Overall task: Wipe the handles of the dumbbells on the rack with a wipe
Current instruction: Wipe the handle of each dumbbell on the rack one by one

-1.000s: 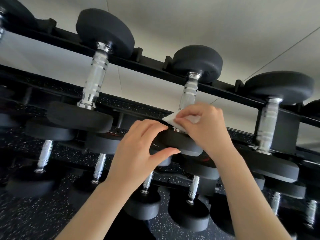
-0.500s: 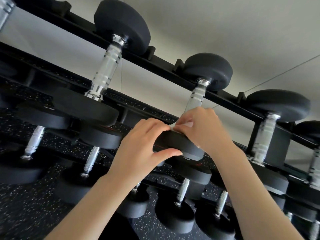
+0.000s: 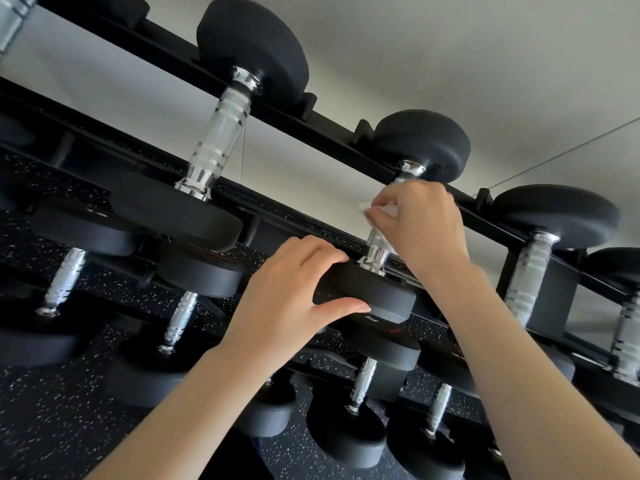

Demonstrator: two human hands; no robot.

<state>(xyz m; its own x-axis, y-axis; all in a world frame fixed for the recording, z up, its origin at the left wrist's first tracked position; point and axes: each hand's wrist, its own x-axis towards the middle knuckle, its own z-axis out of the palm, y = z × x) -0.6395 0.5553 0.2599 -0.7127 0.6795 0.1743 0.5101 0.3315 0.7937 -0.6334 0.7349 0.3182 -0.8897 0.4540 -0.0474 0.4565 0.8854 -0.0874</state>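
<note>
Black dumbbells with knurled chrome handles lie across a black rack (image 3: 332, 138). My right hand (image 3: 420, 225) holds a white wipe (image 3: 379, 209) wrapped around the upper part of the middle dumbbell's handle (image 3: 377, 245), near its far head (image 3: 424, 145). My left hand (image 3: 294, 289) grips the rim of that dumbbell's near head (image 3: 377, 292), fingers on top and thumb below. Most of the wipe is hidden under my fingers.
A larger dumbbell (image 3: 221, 143) sits to the left on the top tier and another (image 3: 530, 268) to the right. Lower tiers hold several smaller dumbbells (image 3: 180, 320). Speckled black floor (image 3: 52, 427) lies below and a pale wall (image 3: 450, 46) stands behind.
My right hand has slid the wipe up the handle from near the close head toward the far head. My left hand stays on the near head. The camera has moved closer and tilted.
</note>
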